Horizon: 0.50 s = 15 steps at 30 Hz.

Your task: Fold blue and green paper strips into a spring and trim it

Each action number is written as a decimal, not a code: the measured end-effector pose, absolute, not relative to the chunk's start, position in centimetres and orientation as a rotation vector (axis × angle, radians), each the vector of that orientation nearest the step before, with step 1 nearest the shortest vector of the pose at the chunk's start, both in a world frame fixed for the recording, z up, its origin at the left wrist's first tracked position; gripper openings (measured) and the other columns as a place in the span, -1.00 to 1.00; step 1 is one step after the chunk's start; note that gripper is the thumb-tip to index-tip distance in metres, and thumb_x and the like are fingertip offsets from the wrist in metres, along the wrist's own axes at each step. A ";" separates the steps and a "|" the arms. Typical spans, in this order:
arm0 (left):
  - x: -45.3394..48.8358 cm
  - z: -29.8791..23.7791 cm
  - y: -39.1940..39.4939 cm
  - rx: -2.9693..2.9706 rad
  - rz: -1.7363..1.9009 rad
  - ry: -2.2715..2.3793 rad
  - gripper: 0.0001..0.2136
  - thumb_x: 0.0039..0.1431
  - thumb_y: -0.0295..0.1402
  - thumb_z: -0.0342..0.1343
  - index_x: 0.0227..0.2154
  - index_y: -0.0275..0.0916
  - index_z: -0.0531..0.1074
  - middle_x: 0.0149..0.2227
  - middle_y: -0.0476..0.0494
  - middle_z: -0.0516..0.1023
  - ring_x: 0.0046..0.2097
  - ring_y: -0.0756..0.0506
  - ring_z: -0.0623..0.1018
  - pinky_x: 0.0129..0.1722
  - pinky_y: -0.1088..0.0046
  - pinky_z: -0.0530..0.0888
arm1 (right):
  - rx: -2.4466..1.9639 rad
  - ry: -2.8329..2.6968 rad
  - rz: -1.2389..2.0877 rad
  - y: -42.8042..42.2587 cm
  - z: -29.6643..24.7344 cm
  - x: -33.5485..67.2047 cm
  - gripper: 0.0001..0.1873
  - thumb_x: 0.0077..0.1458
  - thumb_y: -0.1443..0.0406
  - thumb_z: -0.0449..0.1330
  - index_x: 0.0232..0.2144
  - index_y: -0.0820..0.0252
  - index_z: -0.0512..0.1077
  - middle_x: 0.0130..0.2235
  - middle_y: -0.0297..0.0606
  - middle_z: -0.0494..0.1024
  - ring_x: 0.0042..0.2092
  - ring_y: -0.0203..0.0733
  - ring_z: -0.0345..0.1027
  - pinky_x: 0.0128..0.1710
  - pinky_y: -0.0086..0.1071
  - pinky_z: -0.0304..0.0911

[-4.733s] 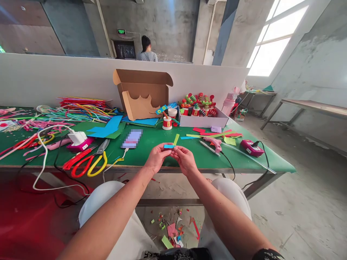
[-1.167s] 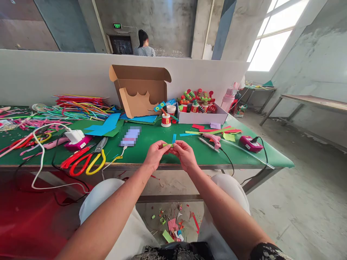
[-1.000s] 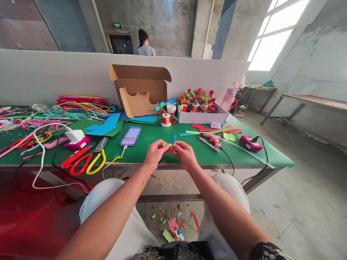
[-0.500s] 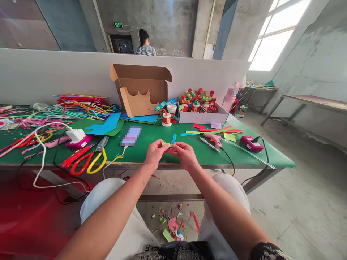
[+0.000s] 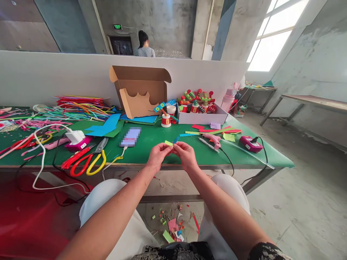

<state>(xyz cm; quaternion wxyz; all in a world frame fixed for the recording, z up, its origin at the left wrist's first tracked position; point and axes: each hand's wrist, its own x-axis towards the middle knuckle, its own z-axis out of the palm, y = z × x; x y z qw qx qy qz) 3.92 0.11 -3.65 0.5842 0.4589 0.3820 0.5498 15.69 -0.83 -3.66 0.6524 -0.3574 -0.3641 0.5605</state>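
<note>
My left hand (image 5: 157, 158) and my right hand (image 5: 186, 156) meet over the near edge of the green table (image 5: 151, 151). Together they pinch two short foam strips joined at one end. The yellow-green strip (image 5: 168, 143) sits at my left fingertips. The blue strip (image 5: 176, 139) sticks out from my right fingertips toward the table's back. Both hands are closed on the strips, fingers pressed together.
Red and yellow scissors (image 5: 86, 161) lie left of my hands, beside a phone (image 5: 131, 137) on a charging cable. A pink glue gun (image 5: 214, 141) and foam scraps lie right. Behind stand a cardboard box (image 5: 141, 92), a white tray of finished toys (image 5: 202, 115) and pipe cleaners (image 5: 76, 106). A person stands beyond the partition.
The blue strip stood up between my fingers; now it is folded down and leans back, and the yellow-green strip shows on top at my left fingertips. My hands stayed in place.
</note>
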 end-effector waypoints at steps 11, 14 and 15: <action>3.9 -3.6 0.1 1.034 1.299 0.918 -0.68 -0.36 -0.20 0.40 -0.56 -0.26 0.47 -0.51 -0.04 0.52 -0.40 -0.02 0.47 -0.39 0.48 0.32 | -0.843 -0.887 1.336 -0.7 -3.7 16.3 -0.64 -0.41 0.15 0.48 -0.54 0.18 0.47 -0.52 -0.38 0.55 -0.45 -0.27 0.44 -0.23 -0.30 0.40; 3.8 -3.7 0.2 1.041 1.301 0.923 -0.71 -0.36 -0.22 0.39 -0.58 -0.26 0.46 -0.54 -0.02 0.50 -0.43 0.00 0.44 -0.40 0.48 0.32 | -0.848 -0.902 1.343 -0.8 -3.7 16.3 -0.63 -0.42 0.13 0.49 -0.55 0.17 0.47 -0.53 -0.40 0.54 -0.45 -0.27 0.42 -0.22 -0.30 0.41; 3.8 -3.7 0.2 1.052 1.297 0.928 -0.72 -0.35 -0.23 0.39 -0.58 -0.27 0.47 -0.54 -0.02 0.50 -0.43 0.00 0.43 -0.40 0.47 0.32 | -0.849 -0.908 1.341 -0.8 -3.7 16.3 -0.63 -0.42 0.12 0.49 -0.55 0.16 0.47 -0.53 -0.40 0.53 -0.45 -0.28 0.42 -0.22 -0.29 0.41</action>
